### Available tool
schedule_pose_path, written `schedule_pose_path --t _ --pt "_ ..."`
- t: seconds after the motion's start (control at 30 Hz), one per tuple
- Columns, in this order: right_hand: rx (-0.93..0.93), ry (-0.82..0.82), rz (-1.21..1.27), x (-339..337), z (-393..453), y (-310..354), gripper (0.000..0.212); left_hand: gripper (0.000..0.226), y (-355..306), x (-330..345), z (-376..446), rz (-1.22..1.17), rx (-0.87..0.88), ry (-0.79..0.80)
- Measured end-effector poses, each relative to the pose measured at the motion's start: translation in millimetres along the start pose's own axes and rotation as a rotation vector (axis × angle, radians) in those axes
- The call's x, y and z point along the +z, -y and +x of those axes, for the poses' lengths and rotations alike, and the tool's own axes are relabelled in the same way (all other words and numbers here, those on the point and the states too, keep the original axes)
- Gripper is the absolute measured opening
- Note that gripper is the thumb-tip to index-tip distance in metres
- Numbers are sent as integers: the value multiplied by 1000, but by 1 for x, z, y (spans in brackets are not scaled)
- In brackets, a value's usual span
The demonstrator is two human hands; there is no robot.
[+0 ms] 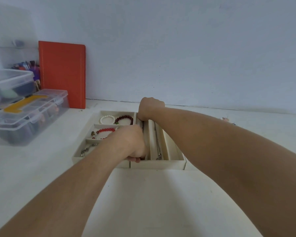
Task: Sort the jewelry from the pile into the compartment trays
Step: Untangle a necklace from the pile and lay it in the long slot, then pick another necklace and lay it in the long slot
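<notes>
Both my hands are down in the leftmost slot of the long-slot tray (161, 164): my left hand (132, 142) is curled at the near end, fingers tucked over the front wall, and my right hand (149, 108) is curled at the far end, knuckles up. A dark strand (142, 126) shows in the slot between them, so I judge I am laying a necklace out lengthwise, though I cannot tell exactly what either set of fingers pinches. The risk here is the strand bunching or slipping over the thin divider into the next slot, where a silver chain (157, 144) already lies, and tangling with it; pulling too hard from both ends could also drag the light tray across the table (143, 202). In the square-compartment tray (79, 157), touching on the left, sit a pearl bracelet (107, 119), a dark red bracelet (124, 119), a bright red bracelet (106, 131) and a metal piece (87, 149); my left forearm crosses over that tray and could knock it. The remaining pile is barely visible far right (226, 119), beyond my right arm. Clear plastic boxes (27, 115) and an orange board (62, 74) stand well apart at the left.
</notes>
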State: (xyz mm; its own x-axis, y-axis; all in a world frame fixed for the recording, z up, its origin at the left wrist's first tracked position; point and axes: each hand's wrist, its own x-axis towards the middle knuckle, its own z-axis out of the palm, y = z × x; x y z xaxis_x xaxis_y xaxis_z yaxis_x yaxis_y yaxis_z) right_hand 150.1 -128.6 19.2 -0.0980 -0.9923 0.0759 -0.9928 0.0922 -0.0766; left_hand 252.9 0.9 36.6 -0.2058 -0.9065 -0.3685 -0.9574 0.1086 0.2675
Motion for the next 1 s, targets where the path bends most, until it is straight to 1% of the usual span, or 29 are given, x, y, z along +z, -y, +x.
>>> schedule_pose_path --t 0.13,0.27,0.4,0.5,0.6,0.7,0.77,0.87,0.93,1.0 --pt "-3 -17 5 2 -1 0 16 14 0 1 0 -9 -2 -8" --pt "-9 -18 4 1 -2 0 17 24 1 0 1 -26 3 -11" --pt "-12 -24 1 1 -4 0 17 26 2 0 1 -64 4 -9" --pt "-22 -40 28 -5 -6 -1 18 34 5 -9 1 -16 18 -41" --pt "-32 -62 53 -18 -8 -3 18 37 13 -21 -1 -52 27 -112" --pt "-26 -120 81 -40 -11 -15 18 23 22 -30 0 -108 27 -233" --pt "-13 -157 113 -53 -12 -26 15 19 31 -33 2 -132 7 -335" --pt "10 -236 202 -75 -16 -64 3 17 27 -36 -2 -143 18 -532" --pt "42 -274 266 -82 -24 -93 14 17 19 -33 -2 -154 36 -607" --pt "68 -303 340 -85 -39 -129 14 14 0 -26 2 -147 66 -633"
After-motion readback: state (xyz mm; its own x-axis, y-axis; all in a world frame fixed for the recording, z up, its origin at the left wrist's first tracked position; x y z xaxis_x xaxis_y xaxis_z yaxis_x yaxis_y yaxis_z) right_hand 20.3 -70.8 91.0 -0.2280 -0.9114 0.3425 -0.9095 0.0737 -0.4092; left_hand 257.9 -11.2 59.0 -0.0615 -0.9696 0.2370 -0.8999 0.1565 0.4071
